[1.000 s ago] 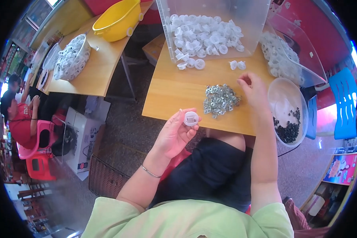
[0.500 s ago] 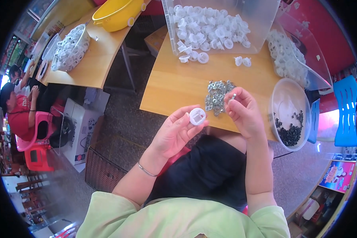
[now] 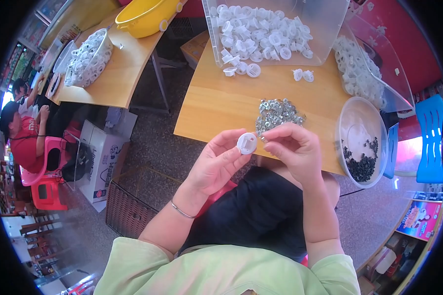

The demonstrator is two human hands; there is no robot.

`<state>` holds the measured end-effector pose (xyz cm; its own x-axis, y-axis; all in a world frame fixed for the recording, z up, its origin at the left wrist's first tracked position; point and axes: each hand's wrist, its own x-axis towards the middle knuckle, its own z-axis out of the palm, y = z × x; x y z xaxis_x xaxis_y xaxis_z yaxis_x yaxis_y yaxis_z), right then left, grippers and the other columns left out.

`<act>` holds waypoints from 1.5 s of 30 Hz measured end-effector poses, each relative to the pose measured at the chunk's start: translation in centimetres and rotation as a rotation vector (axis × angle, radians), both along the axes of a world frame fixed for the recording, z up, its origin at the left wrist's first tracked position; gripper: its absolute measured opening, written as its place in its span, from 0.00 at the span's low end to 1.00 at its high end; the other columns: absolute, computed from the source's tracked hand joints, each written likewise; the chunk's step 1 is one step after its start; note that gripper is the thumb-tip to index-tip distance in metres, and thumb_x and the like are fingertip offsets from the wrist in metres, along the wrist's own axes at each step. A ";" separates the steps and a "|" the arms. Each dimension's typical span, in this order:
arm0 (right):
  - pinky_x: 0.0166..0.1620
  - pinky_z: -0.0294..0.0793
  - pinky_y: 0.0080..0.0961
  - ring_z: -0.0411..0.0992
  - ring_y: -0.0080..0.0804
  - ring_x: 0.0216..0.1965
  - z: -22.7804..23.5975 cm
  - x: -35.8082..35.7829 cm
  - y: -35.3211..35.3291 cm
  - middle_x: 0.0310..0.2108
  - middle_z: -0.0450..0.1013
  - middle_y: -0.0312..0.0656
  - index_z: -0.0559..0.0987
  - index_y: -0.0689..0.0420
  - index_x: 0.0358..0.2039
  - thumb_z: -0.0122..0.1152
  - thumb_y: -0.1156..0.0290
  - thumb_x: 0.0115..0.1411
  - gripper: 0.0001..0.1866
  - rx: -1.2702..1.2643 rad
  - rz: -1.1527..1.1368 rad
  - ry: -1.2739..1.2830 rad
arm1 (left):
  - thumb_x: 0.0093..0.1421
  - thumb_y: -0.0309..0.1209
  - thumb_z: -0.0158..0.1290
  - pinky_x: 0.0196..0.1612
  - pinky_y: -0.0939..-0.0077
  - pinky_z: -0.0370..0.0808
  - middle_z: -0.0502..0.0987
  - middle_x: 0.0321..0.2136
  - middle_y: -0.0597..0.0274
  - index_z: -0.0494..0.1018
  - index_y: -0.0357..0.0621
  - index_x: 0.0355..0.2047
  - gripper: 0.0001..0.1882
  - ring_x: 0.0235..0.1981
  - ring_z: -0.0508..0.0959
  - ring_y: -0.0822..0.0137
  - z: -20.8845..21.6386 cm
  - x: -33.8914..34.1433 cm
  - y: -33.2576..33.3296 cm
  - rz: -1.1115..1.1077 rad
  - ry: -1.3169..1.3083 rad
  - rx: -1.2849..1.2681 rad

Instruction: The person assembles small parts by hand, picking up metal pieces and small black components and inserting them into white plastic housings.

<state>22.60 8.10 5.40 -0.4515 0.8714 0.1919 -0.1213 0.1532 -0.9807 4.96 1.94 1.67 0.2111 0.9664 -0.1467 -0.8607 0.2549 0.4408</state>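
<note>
a white cap [image 3: 246, 143] sits tilted in my left grip [image 3: 214, 162], pinched by its rim between thumb and fingers, held up at the near edge of the bench [image 3: 216, 108] with its slotted face showing. my right grip [image 3: 300, 150] is clasped at the fingertips on what looks like a small metal bit [image 3: 262, 137], just beside the cap on its right; whether the two touch, i cannot tell. by my judgement this piece is partway along: both parts are in hand, but nothing shows them joined. plenty appears to be left, with a loose metal pile [image 3: 279, 112] spread on the bench beyond my fingers. farther back, white caps [image 3: 266, 34] lie heaped in a clear bin [image 3: 325, 29], a few more outside its front edge and a pair [image 3: 302, 75] apart to the right; from here i cannot say which, if any, are finished. at right, a round tub [image 3: 354, 128] holds black bits [image 3: 363, 167], none of them in my grip, and behind it a clear tub [image 3: 396, 101] carries white rings [image 3: 357, 69], whose share in the count i cannot tell.
</note>
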 end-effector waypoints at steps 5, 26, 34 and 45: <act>0.29 0.71 0.17 0.71 0.23 0.28 -0.5 -0.5 0.0 0.31 0.71 0.37 0.77 0.61 0.27 0.63 0.83 0.46 0.07 0.313 -0.036 -0.138 | 0.56 0.19 0.50 0.52 0.73 0.70 0.71 0.46 0.55 0.68 0.41 0.47 0.17 0.48 0.72 0.65 0.3 0.2 0.0 0.007 0.042 0.021; 0.26 0.67 0.10 0.68 0.17 0.26 -0.7 -1.0 -0.7 0.32 0.67 0.36 0.74 0.60 0.22 0.65 0.81 0.45 0.06 0.271 -0.056 -0.237 | 0.54 0.18 0.52 0.51 0.68 0.69 0.70 0.46 0.49 0.69 0.38 0.37 0.10 0.47 0.72 0.64 0.4 0.7 0.1 0.148 0.285 0.283; 0.28 0.66 0.11 0.66 0.14 0.28 -1.5 -1.5 -1.0 0.31 0.67 0.34 0.69 0.59 0.36 0.62 0.77 0.50 0.13 -0.087 0.019 -0.049 | 0.55 0.17 0.51 0.51 0.69 0.70 0.70 0.46 0.49 0.70 0.38 0.36 0.08 0.47 0.72 0.65 0.4 0.8 0.1 0.157 0.324 0.298; 0.36 0.67 0.12 0.66 0.14 0.34 -1.1 -1.3 -0.9 0.32 0.67 0.33 0.67 0.59 0.42 0.59 0.76 0.54 0.16 -0.332 0.220 0.191 | 0.56 0.18 0.51 0.50 0.71 0.71 0.70 0.45 0.52 0.70 0.39 0.37 0.09 0.46 0.72 0.64 0.3 1.0 -0.4 0.156 0.364 0.344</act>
<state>21.33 7.24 4.31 -0.6171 0.7867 0.0159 -0.2997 -0.2162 -0.9292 5.99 1.56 2.00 0.0558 0.9874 0.1479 -0.6522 -0.0761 0.7542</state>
